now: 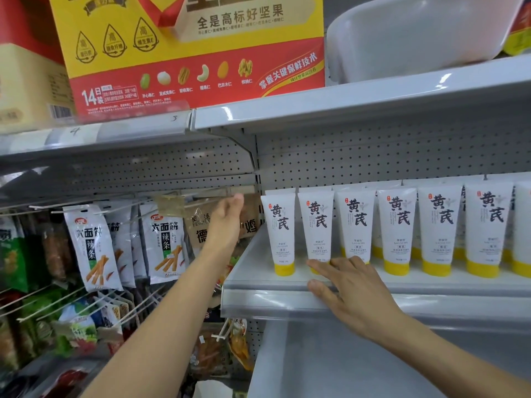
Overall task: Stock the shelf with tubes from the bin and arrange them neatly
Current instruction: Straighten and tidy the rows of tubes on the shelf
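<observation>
Several white tubes (399, 225) with yellow caps and black characters stand cap-down in a row on the grey shelf (258, 268), with more behind them. The leftmost tube (280, 231) stands near the shelf's left end. My right hand (350, 288) lies flat with straight fingers at the shelf's front edge, fingertips by the yellow caps of the second and third tubes. My left hand (227, 222) is raised with straight fingers to the left of the row, holding nothing. No bin is in view.
Hanging snack packets (92, 245) on wire hooks fill the bay to the left. A large yellow and red box (186, 53) and a grey plastic tub (416, 35) sit on the shelf above. A lower shelf (330, 363) runs below.
</observation>
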Demonstrator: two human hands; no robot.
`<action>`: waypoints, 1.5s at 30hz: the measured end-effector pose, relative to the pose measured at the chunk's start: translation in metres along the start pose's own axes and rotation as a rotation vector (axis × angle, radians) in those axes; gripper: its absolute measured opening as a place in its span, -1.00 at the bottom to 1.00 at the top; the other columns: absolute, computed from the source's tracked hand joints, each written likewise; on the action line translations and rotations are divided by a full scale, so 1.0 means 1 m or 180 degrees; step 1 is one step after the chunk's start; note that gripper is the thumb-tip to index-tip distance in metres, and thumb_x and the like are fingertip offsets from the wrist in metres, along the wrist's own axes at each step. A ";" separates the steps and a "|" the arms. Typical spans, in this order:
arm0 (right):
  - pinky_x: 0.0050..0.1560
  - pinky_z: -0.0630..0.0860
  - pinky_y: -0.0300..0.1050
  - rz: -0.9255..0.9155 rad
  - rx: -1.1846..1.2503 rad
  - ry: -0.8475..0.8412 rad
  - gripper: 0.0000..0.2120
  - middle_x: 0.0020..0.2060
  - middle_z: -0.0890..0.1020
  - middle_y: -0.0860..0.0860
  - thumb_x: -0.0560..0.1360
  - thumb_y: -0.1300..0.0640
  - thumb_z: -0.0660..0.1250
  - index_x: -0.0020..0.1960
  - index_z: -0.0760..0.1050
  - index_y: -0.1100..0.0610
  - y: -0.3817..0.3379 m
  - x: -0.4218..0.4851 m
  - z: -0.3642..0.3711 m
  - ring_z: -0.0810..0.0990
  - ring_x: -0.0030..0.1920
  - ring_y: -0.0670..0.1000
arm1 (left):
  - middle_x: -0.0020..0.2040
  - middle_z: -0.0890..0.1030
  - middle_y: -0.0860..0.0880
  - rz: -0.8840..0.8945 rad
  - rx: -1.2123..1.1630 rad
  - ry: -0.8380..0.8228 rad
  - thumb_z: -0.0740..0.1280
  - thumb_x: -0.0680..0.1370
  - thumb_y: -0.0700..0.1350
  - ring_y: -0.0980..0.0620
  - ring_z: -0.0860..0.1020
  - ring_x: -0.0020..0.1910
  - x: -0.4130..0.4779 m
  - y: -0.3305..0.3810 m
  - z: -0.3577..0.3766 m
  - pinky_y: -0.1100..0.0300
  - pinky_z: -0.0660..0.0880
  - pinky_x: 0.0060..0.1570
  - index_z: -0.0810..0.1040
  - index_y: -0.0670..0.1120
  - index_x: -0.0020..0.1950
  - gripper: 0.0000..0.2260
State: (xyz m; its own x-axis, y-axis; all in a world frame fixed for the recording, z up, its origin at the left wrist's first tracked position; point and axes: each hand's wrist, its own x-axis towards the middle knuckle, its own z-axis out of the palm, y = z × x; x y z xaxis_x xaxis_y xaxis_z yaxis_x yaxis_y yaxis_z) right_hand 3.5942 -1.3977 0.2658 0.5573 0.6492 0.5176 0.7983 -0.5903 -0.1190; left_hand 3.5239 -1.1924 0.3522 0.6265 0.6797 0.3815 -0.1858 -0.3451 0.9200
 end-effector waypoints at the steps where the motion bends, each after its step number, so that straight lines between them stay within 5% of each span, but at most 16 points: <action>1: 0.18 0.29 -0.10 0.0008 -0.0007 -0.0004 -0.18 0.18 0.51 -0.10 0.33 -0.39 -0.38 0.47 0.22 -0.23 0.000 0.000 0.000 0.38 0.19 0.02 | 0.15 0.53 0.10 0.0086 0.0141 -0.0027 0.16 0.60 0.20 0.16 0.50 0.05 -0.012 -0.007 -0.002 0.09 0.44 0.19 0.40 0.03 0.17 -0.71; 4: 0.17 0.28 -0.10 0.0026 -0.0072 -0.0001 -0.17 0.20 0.49 -0.10 0.32 -0.38 -0.39 0.47 0.21 -0.24 0.000 0.000 0.001 0.37 0.19 0.02 | 0.12 0.54 0.05 0.0119 0.0671 -0.0502 0.34 0.46 0.25 0.13 0.54 0.04 -0.038 -0.029 -0.004 0.19 0.51 0.01 0.38 0.02 0.24 -0.53; 8: 0.20 0.28 -0.09 0.0068 -0.0141 -0.0006 -0.19 0.23 0.48 -0.10 0.32 -0.39 -0.40 0.47 0.19 -0.26 0.000 0.000 0.004 0.37 0.22 0.02 | 0.04 0.59 0.13 0.0135 0.1239 -0.0813 0.56 0.28 0.18 0.17 0.60 -0.04 -0.048 -0.043 0.010 0.07 0.58 0.04 0.36 0.05 0.32 -0.30; 17: 0.19 0.29 -0.07 0.0128 -0.0248 -0.0035 -0.20 0.23 0.51 -0.06 0.35 -0.37 -0.35 0.45 0.27 -0.21 -0.002 -0.003 0.001 0.40 0.22 0.06 | -0.05 0.63 0.18 0.0256 0.1538 -0.0467 0.52 0.38 0.06 0.16 0.63 -0.06 -0.041 -0.054 0.025 -0.02 0.57 0.05 0.45 0.09 0.20 -0.55; 21: 0.21 0.37 -0.01 0.0037 0.0181 0.0028 -0.28 0.18 0.57 -0.02 0.41 -0.34 -0.20 0.40 0.40 -0.13 -0.001 -0.007 -0.002 0.46 0.17 0.09 | 0.06 0.58 0.15 0.0336 0.1495 -0.0295 0.53 0.37 0.09 0.13 0.58 0.00 -0.044 -0.056 0.025 -0.01 0.55 0.07 0.39 0.05 0.26 -0.46; 25: -0.05 0.47 0.00 0.0012 0.0425 0.0856 -0.55 -0.07 0.61 -0.01 0.50 -0.16 0.08 0.19 0.61 -0.02 0.015 -0.024 -0.011 0.55 -0.03 0.11 | 0.07 0.44 0.09 0.1392 0.1474 0.0404 0.42 0.48 0.01 0.15 0.44 0.03 -0.075 -0.050 0.031 0.21 0.41 0.03 0.41 -0.01 0.19 -0.66; 28: -0.12 0.50 0.02 0.0173 0.0017 0.0970 -0.60 -0.10 0.57 0.04 0.51 -0.12 0.11 0.17 0.60 -0.02 0.031 -0.037 -0.016 0.54 -0.09 0.14 | 0.11 0.45 0.08 0.1814 0.1567 -0.0097 0.32 0.53 0.05 0.14 0.45 0.08 -0.105 -0.050 0.048 0.18 0.44 0.05 0.44 0.02 0.21 -0.71; 33: -0.08 0.55 0.08 0.0427 -0.0382 0.0294 -0.46 -0.02 0.59 0.17 0.51 -0.28 0.00 0.27 0.54 -0.07 0.038 -0.043 -0.018 0.57 -0.04 0.24 | 0.42 0.33 0.00 0.1720 0.2661 -0.0566 -0.04 0.52 0.21 -0.02 0.33 0.39 -0.116 -0.059 0.076 0.05 0.34 0.32 0.26 0.17 0.48 -0.47; 40: 0.05 0.38 -0.01 0.0329 -0.0519 0.0068 -0.27 0.16 0.50 0.08 0.42 -0.29 -0.38 0.47 0.22 -0.21 0.038 -0.026 -0.030 0.48 0.15 0.16 | 0.39 0.33 -0.04 0.1270 0.3128 -0.0790 -0.04 0.56 0.07 -0.11 0.40 0.28 -0.100 -0.048 0.091 0.02 0.38 0.21 0.19 0.24 0.51 -0.51; 45: 0.20 0.35 0.01 0.0451 -0.0260 -0.0282 -0.55 0.30 0.43 0.09 0.62 -0.20 -0.10 0.49 0.16 -0.22 0.041 -0.019 -0.033 0.34 0.31 0.14 | 0.39 0.40 -0.01 0.1011 0.3188 -0.0905 -0.09 0.57 0.15 -0.07 0.39 0.34 -0.091 -0.046 0.095 0.04 0.28 0.26 0.20 0.29 0.49 -0.53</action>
State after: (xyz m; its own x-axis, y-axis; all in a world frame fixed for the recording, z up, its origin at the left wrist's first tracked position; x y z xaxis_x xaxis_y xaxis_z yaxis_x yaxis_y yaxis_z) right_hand 3.6087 -1.4498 0.2794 0.6837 0.5943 0.4235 0.6911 -0.7136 -0.1145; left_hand 3.5477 -1.2999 0.2671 0.8350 0.3361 0.4356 0.2505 -0.9372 0.2429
